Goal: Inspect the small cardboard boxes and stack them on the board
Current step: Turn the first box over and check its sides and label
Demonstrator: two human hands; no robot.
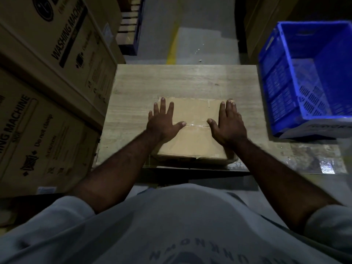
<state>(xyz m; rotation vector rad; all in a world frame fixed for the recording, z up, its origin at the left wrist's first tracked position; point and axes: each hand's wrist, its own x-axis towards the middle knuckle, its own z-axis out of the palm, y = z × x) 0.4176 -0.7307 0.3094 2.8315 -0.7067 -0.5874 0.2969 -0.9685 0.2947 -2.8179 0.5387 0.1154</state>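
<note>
1. noted tall cartons marked "washing machine" walling the left side, hard against the work area; judged to be stored stock and no part of the job.
2. found the board, pale wood, lying flat straight ahead between cartons and crate; judged well placed as a level base for stacking, with bare surface at the far end.
3. recorded a blue crate at right, just beside the board, tilted; saw nothing inside the visible part; possibly the supply bin, cannot confirm.
4. located one box on the near middle of the board, top face up, near edge close to the board's near edge. cannot tell whether another layer sits under it, given the shadow at that edge.
5. observed the left hand palm-down on the left of the box top, fingers straight and spread wide, gripping nothing.
6. observed the right hand likewise on the right of the top, fingers straight, thumb turned inward, holding nothing. judged both to be pressing the box flat and square, or feeling the lid for soundness.
7. noted clear tape along the centre seam between the thumbs; seam appears closed.
8. assessed progress as early: stack barely begun.
</note>
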